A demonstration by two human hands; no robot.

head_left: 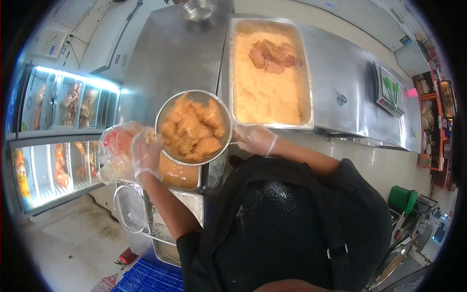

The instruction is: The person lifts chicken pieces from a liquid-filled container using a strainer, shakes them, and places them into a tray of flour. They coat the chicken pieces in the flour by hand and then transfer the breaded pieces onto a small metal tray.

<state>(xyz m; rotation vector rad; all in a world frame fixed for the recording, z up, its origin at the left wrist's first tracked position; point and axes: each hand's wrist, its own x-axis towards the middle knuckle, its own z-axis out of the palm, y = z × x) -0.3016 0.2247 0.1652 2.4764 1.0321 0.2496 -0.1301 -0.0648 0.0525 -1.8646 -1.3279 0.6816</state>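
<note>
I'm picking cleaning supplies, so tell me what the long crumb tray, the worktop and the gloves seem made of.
Crumb tray: metal, probably stainless steel; its smooth silvery rim shines.
Worktop: likely stainless steel too, satin grey with soft, blurred reflections.
Gloves: thin, slightly glossy clear plastic, by the wrinkles and skin showing through; which plastic, I can't tell.

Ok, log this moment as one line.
left hand: at metal bowl rim | right hand: gripping its handle | bowl: coated pieces | tray: meat atop orange crumbs | scissors: on counter
</note>
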